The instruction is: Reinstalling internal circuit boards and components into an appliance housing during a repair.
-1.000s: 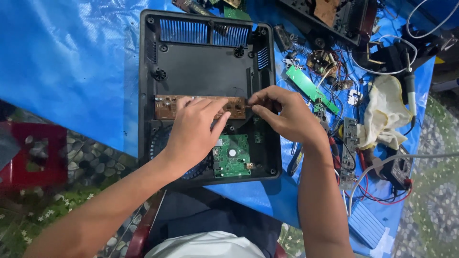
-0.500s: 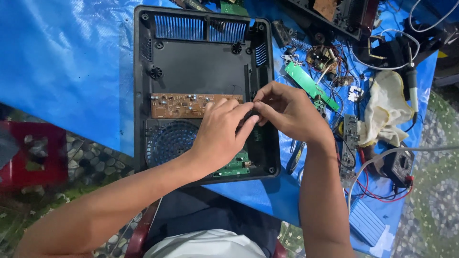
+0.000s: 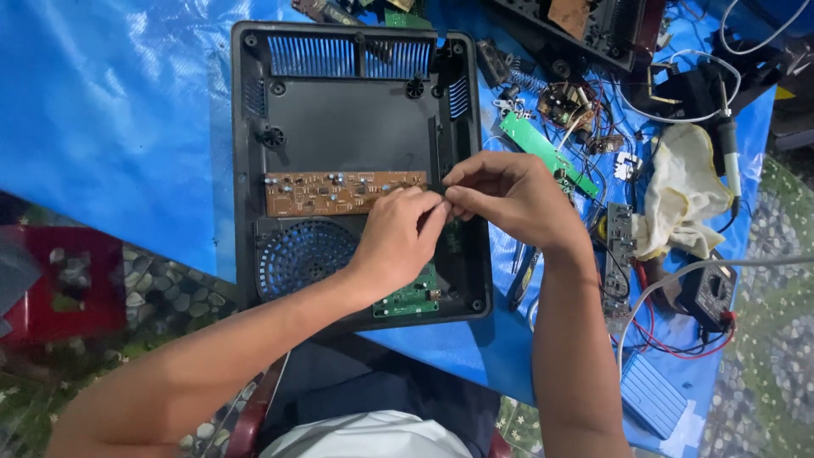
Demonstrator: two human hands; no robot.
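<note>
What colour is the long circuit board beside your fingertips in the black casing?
Brown, copper-toned: the long circuit board shows best in the head view, inside the black casing.

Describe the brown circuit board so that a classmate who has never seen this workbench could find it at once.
Start at the large black plastic casing lying open on the blue sheet. Across its middle, just above the round fan grille, lies the brown circuit board, a long narrow strip whose right end meets the fingertips of the left hand. It is copper-brown, while the boards nearby are green.

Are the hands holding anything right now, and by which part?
Cannot be told: left hand and right hand pinch fingertips together at the brown circuit board's right end.
</note>
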